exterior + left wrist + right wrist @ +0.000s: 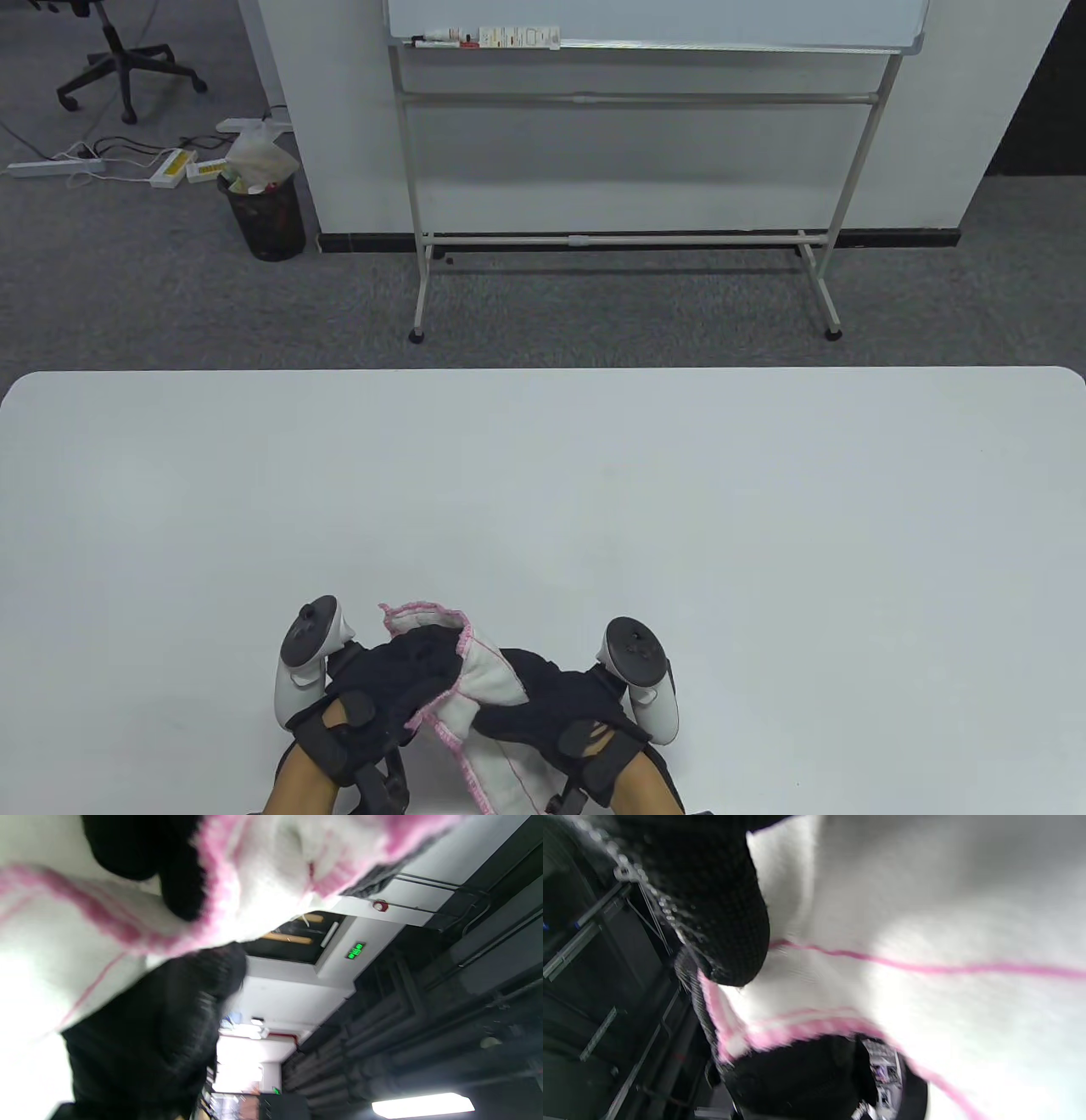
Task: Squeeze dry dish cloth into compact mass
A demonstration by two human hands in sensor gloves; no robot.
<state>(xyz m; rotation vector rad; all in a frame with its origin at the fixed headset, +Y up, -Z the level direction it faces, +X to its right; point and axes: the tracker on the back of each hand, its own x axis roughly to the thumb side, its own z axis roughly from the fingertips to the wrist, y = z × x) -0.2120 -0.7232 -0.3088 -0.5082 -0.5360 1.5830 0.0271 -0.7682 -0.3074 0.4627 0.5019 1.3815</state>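
The dish cloth (488,683) is white with a pink stitched edge and thin pink lines. It is bunched between both hands at the near edge of the table (543,509). My left hand (399,671) grips its left part, with black gloved fingers folded over the cloth. My right hand (543,705) grips its right part from the other side. A tail of cloth hangs down toward the bottom edge. In the left wrist view the cloth (106,921) fills the upper left around my fingers (178,887). In the right wrist view it (903,921) fills most of the frame under one finger (725,912).
A whiteboard on a metal stand (628,170) is beyond the table's far edge. A black waste bin (263,212), power strips and cables (102,161) and an office chair (110,51) are on the grey carpet at the far left.
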